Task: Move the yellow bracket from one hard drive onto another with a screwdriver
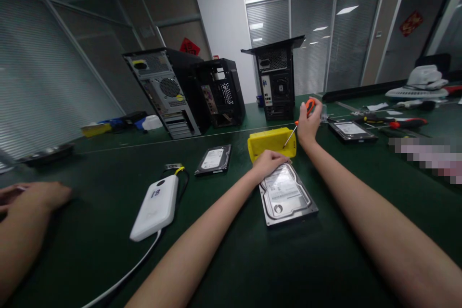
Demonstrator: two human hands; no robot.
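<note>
A silver hard drive lies label up on the green table in front of me. Curled over its far end is my left hand, its fingers closed at the edge and partly hidden. Just behind the drive, a yellow plastic box is tipped so that its hollow side faces me. My right hand is closed around the orange handle of a screwdriver. The thin shaft slants down to the left, its tip in front of the box's inside; I cannot tell whether it touches.
Two other hard drives lie left and right. A white power bank with a cable is on the left, near another person's hand. Computer cases stand behind. Red-handled pliers lie at right.
</note>
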